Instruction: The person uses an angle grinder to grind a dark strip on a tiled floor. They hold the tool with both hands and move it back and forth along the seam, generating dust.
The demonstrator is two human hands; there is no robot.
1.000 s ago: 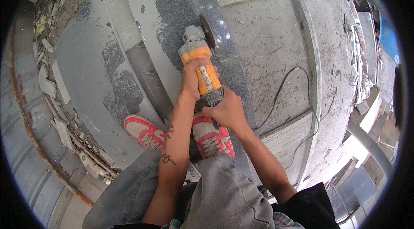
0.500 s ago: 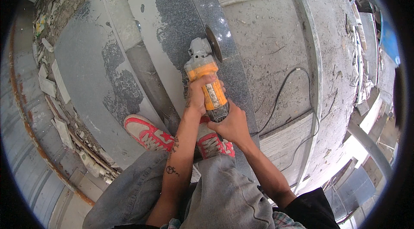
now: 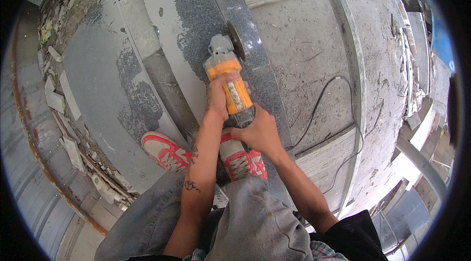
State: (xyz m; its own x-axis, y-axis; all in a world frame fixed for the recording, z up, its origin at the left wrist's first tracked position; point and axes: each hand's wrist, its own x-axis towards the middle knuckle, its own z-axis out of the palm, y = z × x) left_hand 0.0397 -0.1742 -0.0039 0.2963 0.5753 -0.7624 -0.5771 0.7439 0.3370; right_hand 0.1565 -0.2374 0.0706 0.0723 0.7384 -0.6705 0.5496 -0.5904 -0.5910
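The left hand (image 3: 219, 95) is wrapped around the front of an orange-bodied angle grinder (image 3: 229, 78), fingers closed over the body just behind the grey gear head. The right hand (image 3: 259, 131) grips the dark rear end of the same tool, closed tight where the black power cord (image 3: 321, 109) leaves it. Both hands hold 1 tool — neither is free.

The grinder's cutting disc (image 3: 236, 41) stands on edge at the tool's far end, touching or just above a long dark granite slab (image 3: 196, 20) that runs away from the person. A pale dusty band lies along the slab's left part. The person's 2 red-and-white shoes (image 3: 169, 150) stand on the stone at its near end, just below the hands.

The step in hand looks like a lengthwise cut along the slab, with most of the stone ahead of the disc. Whether the disc is already biting cannot be told. The next move calls for a steady 2-handed push forward — disc kept upright and on line, cord trailing clear on the right over the concrete floor (image 3: 304, 50).
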